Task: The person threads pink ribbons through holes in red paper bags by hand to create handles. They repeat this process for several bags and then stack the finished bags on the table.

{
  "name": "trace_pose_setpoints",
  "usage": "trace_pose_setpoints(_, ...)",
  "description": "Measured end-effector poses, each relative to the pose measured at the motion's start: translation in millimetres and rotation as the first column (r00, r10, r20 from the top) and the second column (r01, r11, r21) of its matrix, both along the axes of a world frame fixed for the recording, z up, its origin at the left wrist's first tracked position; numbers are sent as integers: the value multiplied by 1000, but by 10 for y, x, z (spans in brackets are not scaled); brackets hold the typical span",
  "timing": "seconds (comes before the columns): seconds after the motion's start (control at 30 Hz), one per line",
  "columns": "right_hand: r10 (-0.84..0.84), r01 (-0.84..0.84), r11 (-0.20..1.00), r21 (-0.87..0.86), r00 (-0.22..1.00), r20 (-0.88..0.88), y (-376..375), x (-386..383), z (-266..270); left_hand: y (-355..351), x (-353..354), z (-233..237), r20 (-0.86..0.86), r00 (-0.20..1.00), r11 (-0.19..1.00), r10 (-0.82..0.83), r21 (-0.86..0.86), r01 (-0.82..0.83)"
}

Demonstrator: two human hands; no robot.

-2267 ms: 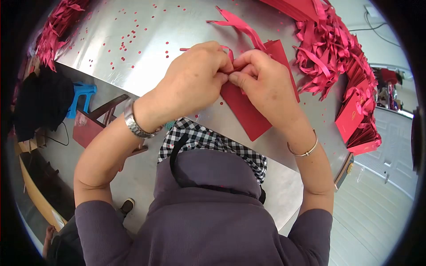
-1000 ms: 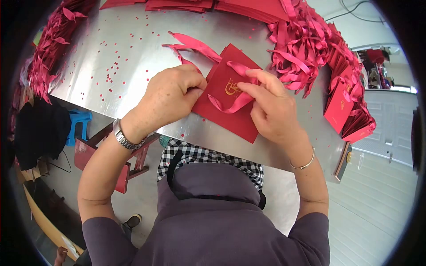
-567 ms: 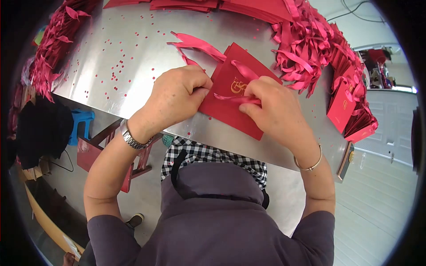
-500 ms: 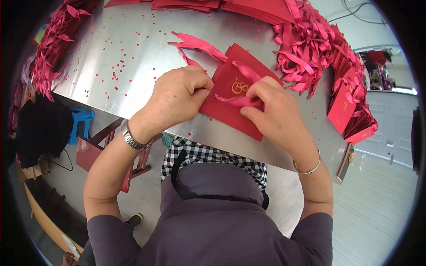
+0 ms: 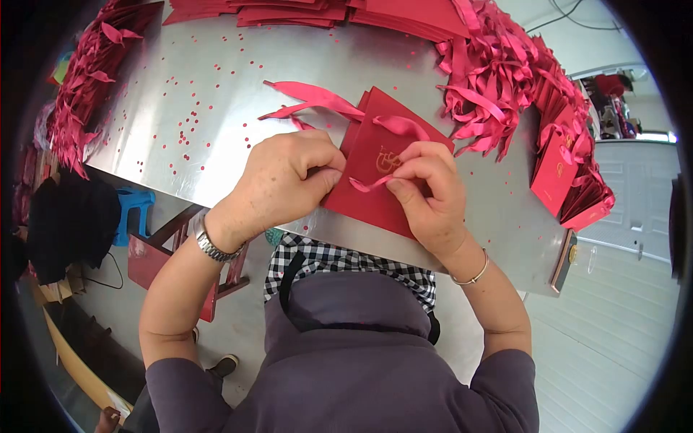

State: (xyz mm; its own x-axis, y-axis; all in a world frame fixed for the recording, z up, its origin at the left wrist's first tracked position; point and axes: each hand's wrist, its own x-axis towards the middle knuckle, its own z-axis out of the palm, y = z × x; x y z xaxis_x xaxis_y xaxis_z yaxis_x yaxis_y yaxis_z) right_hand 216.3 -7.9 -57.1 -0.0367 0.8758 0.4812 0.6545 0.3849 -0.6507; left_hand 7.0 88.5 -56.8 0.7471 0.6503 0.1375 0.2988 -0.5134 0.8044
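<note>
A red paper gift bag (image 5: 366,203) with a gold emblem lies tilted on the metal table between my hands. My left hand (image 5: 292,169) is closed at the bag's left edge, thumb against the curled fingers, gripping that side. Over the bag's right part, my right hand (image 5: 433,195) pinches a pink ribbon (image 5: 369,185) between thumb and forefinger. The ribbon loops across the front near the emblem. A second pair of ribbon ends (image 5: 314,97) sticks out from the bag's far left side onto the table. The inside of the bag is hidden.
Red bags with ribbons (image 5: 498,79) are piled along the right edge, and more bundled ribbons (image 5: 79,86) hang at the left. Flat red bags (image 5: 289,11) are stacked at the back. Small red paper dots dot the metal table (image 5: 238,65). A blue stool (image 5: 134,209) stands below left.
My right hand has moved slightly left and its grip on the ribbon has shifted, with fingers now more upright. My left hand stays at the bag's left edge.
</note>
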Motion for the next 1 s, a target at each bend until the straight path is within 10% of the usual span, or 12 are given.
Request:
trace_pose_setpoints(0.2,117,-120,993,-20,989,-91,-40,1,-46,-17,-34,-79,68,988,981,138,130,-146)
trace_pose_setpoints(0.47,195,-195,980,-23,955,225,22,-82,-64,91,-418,11,31,952,913,305,274,-301)
trace_pose_setpoints(0.67,-119,128,974,-187,991,54,6,-196,-49,56,-410,4,-2,942,913,335,247,-325)
trace_pose_setpoints(1.0,-17,83,950,-302,977,215,40,-209,20,336,-1068,-47,140,805,812,576,15,-583)
